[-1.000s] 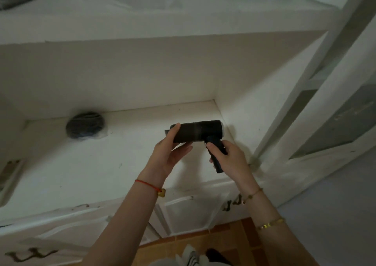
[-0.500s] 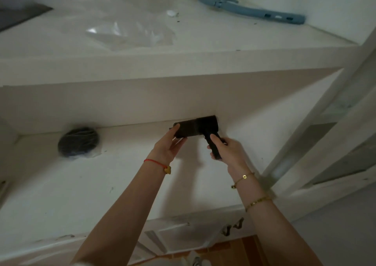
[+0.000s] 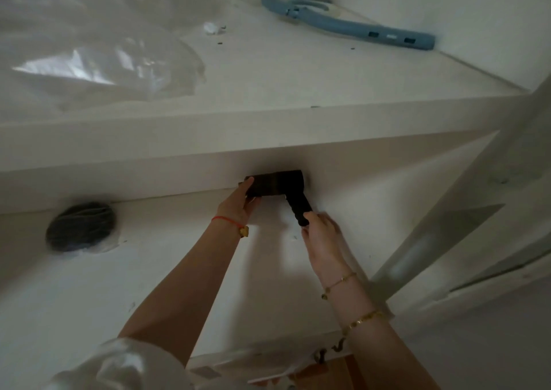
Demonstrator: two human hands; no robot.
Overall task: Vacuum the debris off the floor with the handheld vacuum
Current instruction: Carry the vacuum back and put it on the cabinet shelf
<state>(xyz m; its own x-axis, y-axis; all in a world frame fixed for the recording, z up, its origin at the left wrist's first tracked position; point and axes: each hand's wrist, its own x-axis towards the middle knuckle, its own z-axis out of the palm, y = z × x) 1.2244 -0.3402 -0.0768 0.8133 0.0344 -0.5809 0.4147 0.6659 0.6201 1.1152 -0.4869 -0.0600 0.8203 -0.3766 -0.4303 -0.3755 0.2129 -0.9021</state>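
Observation:
A black handheld vacuum [image 3: 280, 184] lies deep on the lower white shelf [image 3: 89, 294], close to the back wall near the right corner. Its barrel runs left to right and its handle slants down toward me. My left hand [image 3: 240, 203] holds the left end of the barrel. My right hand [image 3: 320, 234] has its fingers at the lower tip of the handle; how firm that grip is I cannot tell. No floor debris shows.
A dark round object in clear plastic [image 3: 80, 225] lies on the same shelf at the left. The upper shelf [image 3: 268, 76] carries crumpled clear plastic [image 3: 89, 47] and a blue tool [image 3: 346, 23]. Drawer fronts with metal handles [image 3: 331, 349] sit below.
Both hands carried the vacuum farther back into the lower shelf toward the rear wall. The view tilted up, so more of the upper shelf shows.

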